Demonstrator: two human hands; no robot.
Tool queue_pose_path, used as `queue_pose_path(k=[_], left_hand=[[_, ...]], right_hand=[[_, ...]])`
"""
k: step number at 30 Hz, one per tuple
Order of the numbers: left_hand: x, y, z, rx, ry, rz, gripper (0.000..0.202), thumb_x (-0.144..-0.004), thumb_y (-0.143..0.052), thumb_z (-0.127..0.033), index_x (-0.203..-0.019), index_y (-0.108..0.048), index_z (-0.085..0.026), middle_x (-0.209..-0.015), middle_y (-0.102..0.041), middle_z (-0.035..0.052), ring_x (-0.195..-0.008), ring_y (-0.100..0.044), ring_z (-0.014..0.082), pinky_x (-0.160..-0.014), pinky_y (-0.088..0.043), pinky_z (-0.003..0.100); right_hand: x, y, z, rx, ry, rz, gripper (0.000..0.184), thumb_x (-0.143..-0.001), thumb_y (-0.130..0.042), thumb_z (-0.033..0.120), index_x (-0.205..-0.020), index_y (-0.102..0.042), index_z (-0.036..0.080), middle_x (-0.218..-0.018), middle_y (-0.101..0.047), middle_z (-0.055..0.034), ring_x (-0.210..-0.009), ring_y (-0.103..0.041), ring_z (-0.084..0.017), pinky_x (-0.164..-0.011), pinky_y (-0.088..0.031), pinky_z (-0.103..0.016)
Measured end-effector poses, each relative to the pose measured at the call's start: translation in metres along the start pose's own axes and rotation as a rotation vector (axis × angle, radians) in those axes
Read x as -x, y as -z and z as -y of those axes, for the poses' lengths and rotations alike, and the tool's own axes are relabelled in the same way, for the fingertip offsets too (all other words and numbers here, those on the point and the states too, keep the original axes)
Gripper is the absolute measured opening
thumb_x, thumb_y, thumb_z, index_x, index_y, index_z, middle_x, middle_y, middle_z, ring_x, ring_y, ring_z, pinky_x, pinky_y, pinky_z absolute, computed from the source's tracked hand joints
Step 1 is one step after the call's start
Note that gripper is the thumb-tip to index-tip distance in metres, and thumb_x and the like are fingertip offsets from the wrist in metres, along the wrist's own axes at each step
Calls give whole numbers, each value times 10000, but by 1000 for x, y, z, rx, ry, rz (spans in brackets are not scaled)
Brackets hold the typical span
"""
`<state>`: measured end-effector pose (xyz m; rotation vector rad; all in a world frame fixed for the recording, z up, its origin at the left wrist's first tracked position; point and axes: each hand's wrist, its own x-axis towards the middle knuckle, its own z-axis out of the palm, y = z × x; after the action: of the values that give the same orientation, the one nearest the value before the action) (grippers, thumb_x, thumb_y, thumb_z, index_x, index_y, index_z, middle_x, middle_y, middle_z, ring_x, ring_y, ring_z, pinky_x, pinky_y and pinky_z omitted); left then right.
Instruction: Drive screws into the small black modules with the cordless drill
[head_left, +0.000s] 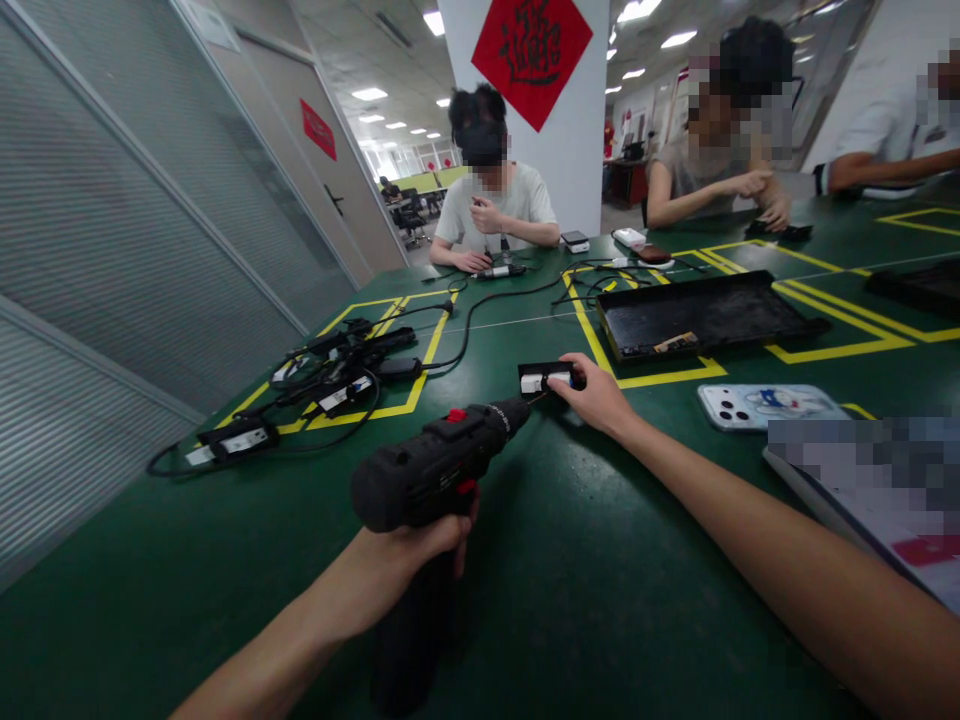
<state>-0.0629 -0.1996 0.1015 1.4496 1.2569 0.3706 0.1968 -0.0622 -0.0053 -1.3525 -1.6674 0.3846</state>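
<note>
This is an office, with a large table used as a workbench. Rows of ceiling lights run back over an open floor with a black office chair and low green dividers, probably desk screens, though that far end is small and blurred. On the left stand a glass wall with slatted blinds and a plain door; a red paper diamond with black lettering hangs on a white pillar. The workshop side shows in the green table, marked with yellow tape, its heaped cables, and a drill held over it.
</note>
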Motion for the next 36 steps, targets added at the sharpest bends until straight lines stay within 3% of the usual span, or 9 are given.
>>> queue_pose_path(k=[12, 22, 36], left_hand=[[0, 0, 0, -12, 4, -7, 230, -819, -505, -326, -954, -535, -143, -743, -571, 29, -694, -546, 164, -677, -447, 315], [-1, -2, -1, 56, -10, -18, 228, -793, -529, -287, -973, -541, -147, -839, -577, 45, -684, -551, 150, -655, -467, 304], [-1, 0, -1, 36, -4, -2, 221, -800, -515, -284, -970, -538, -146, -772, -575, 33, -684, -553, 156, -669, -461, 308]], right_hand=[[0, 0, -1, -9, -2, 2, 390, -791, -577, 437, -1114, -563, 220, -921, -669, -62, -819, -619, -211, -734, -470, -337], [-1, 0, -1, -8, -9, 3, 393, -787, -578, 441, -1113, -562, 222, -909, -669, -57, -811, -622, -211, -735, -474, -343], [-1, 0, -1, -11, -5, 4, 394, -793, -573, 442, -1115, -557, 216, -917, -669, -61, -817, -622, -211, -737, -473, -341]])
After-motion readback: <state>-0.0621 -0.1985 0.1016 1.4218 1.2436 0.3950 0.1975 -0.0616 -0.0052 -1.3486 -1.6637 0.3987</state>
